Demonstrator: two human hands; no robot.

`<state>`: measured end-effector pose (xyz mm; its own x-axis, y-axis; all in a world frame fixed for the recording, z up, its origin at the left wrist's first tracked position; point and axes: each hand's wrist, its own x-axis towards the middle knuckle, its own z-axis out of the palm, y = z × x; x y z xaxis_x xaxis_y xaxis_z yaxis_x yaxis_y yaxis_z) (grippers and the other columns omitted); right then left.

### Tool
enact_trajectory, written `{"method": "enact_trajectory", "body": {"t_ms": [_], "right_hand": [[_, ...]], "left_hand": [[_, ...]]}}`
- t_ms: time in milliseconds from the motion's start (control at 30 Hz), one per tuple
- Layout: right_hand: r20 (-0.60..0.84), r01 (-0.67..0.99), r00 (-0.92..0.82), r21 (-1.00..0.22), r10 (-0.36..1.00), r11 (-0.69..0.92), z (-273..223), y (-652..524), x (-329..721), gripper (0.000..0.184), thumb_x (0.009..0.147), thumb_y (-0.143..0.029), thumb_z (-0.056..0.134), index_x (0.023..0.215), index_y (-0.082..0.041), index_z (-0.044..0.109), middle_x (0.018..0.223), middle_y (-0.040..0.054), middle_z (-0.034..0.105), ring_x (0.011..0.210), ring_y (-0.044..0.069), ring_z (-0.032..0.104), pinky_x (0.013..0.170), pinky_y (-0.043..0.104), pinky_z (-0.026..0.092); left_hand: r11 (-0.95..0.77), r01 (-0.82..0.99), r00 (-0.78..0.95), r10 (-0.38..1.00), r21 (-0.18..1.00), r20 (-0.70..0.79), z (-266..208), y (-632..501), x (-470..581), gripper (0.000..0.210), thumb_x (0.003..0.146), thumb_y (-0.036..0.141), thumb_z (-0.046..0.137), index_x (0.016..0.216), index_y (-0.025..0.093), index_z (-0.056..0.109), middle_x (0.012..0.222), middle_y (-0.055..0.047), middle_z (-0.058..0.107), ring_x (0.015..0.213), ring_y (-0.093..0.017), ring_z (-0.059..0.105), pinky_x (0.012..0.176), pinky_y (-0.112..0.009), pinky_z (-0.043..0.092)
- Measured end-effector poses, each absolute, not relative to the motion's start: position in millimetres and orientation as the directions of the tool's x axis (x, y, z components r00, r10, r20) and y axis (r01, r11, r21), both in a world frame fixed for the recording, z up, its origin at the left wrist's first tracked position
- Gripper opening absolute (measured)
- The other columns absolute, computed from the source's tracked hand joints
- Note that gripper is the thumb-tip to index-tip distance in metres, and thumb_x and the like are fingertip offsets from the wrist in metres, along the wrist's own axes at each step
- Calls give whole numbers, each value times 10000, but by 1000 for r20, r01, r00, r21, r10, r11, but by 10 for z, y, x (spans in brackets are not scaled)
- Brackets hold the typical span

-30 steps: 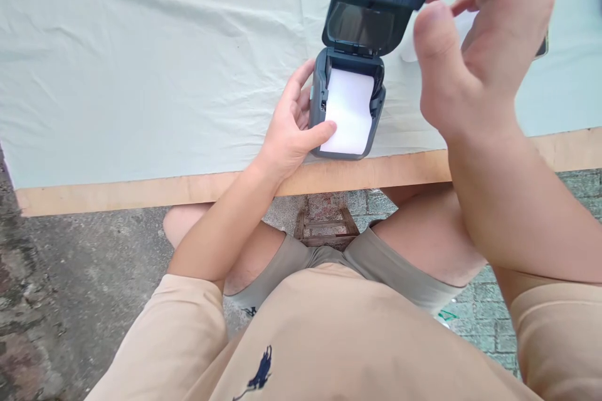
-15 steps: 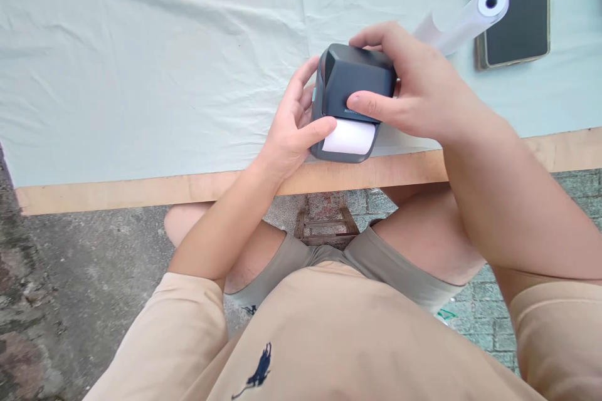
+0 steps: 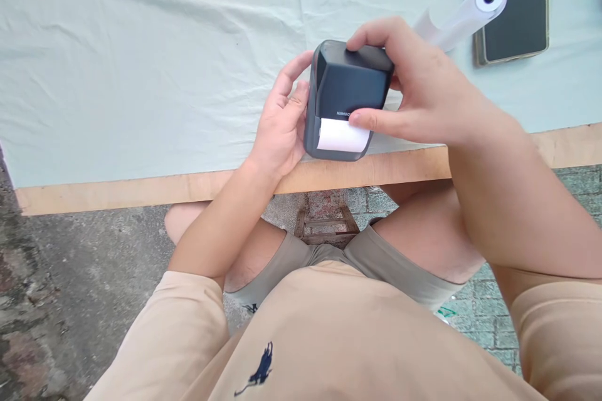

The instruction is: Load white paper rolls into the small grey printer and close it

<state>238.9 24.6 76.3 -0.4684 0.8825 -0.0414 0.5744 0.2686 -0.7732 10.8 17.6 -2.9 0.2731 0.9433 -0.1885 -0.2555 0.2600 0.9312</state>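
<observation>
A dark label printer (image 3: 355, 84) is held between my two hands above the table's front edge, its lid down. A white paper strip (image 3: 341, 136) sticks out of its front, below the lettering. My left hand (image 3: 282, 119) grips the printer's left side, with the thumb along that side and some fingertips hidden behind it. From the right, my right hand (image 3: 414, 88) clasps it, index finger on the top far edge and thumb tip on the paper strip near the lid.
A partly unwound white paper roll (image 3: 463, 19) lies past my right hand, its end over a dark phone (image 3: 515, 19). Pale cloth (image 3: 164, 62) covers the table up to a bare wooden edge (image 3: 117, 193). Below it stands a small wooden stool (image 3: 327, 229).
My left thumb has moved off the paper strip to the printer's left side. My right thumb has slid down from the lid onto the strip. The printer has shifted slightly left.
</observation>
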Motion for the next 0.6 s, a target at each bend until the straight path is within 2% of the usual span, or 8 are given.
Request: {"method": "enact_trajectory", "body": {"t_ms": [100,167,267,300,367,467,533,600], "right_hand": [[-6,582,-502,-742,865,333,703,279,2480,806,844,-580,829,1558,-377,515,1430,68,656,1119,259,675,909,427,612],[24,553,-552,-738,833,387,700,299,2524,878,800,-646,877,1569,-405,527,1493,61,651,1223,296,685,976,461,630],[98,571,-567,-670,818,475,785,282,2541,828,801,-704,890,1512,-405,590,1551,53,649,1379,339,649,1073,500,620],[150,605,-521,-630,840,487,825,262,2531,751,833,-719,866,1457,-378,626,1494,65,676,1338,336,664,1049,500,617],[326,689,-312,-569,892,449,892,211,2486,529,957,-732,755,1239,-291,679,1215,89,712,1064,276,696,911,460,594],[553,738,25,-572,833,357,909,149,2393,474,1099,-645,591,882,-227,536,868,50,559,714,144,548,705,357,465],[549,707,-5,-589,836,391,876,133,2343,476,1100,-587,602,822,-221,478,774,23,530,633,114,528,613,309,392],[533,676,-136,-566,835,472,842,131,2315,415,1054,-529,663,822,-212,528,719,2,567,563,94,522,537,278,344]], "left_hand": [[269,-266,267,943,926,-197,-63,180,96,748,953,845,711,1519,368,602,1260,-51,785,1592,-357,645,1240,-525,637],[272,-266,267,943,925,-200,-72,178,88,732,942,842,734,1496,376,623,1245,-42,802,1586,-349,654,1248,-518,635],[264,-284,254,948,922,-193,-89,179,87,716,936,831,758,1466,364,646,1246,-35,814,1591,-358,654,1249,-516,639],[256,-297,239,953,920,-188,-99,181,89,712,932,823,771,1459,361,649,1250,-31,815,1586,-360,660,1239,-510,646],[245,-327,215,960,913,-180,-125,191,93,701,929,807,789,1448,357,649,1282,-22,810,1580,-356,669,1220,-490,658],[248,-367,231,958,897,-170,-154,211,93,711,904,802,817,1419,339,657,1309,-21,797,1571,-357,678,1169,-465,685],[257,-391,245,954,883,-169,-157,218,87,729,871,800,848,1397,328,668,1277,-21,795,1554,-362,691,1110,-446,709],[249,-412,230,959,877,-164,-147,217,80,717,863,779,865,1388,332,671,1263,-13,794,1548,-355,697,1069,-422,722]]}}
